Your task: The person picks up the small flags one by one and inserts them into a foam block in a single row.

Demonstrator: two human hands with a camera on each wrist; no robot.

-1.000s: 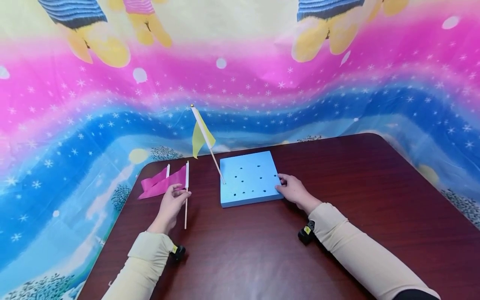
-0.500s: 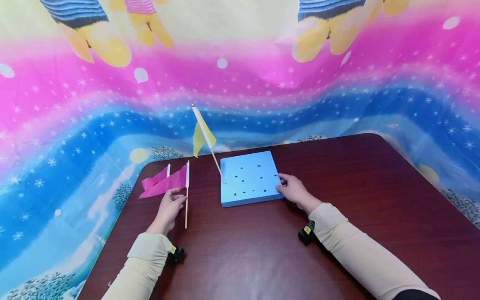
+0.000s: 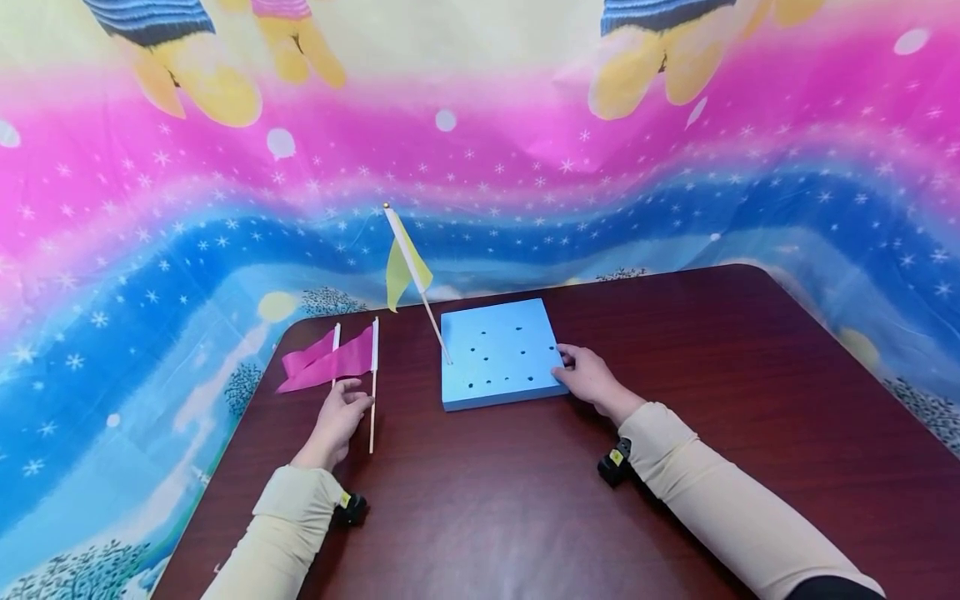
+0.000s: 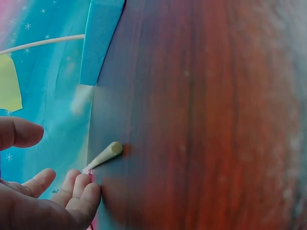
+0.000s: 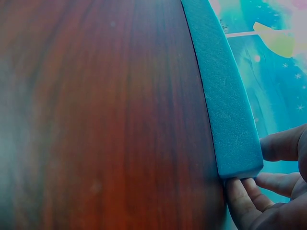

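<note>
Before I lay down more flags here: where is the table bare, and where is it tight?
The table is bare right of the right hand, out to its far right corner, and along the near edge between both sleeves. It is crowded at the left: two pink flags lie by the left hand, and the yellow flag leans from the foam block.

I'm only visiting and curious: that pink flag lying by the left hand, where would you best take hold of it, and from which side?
Probably by the bare stick of the pink flag, below the cloth, pinched from above. It lies flat on the table, thin and straight, so thumb and finger can close across it. The left hand already rests right beside that stretch.
</note>
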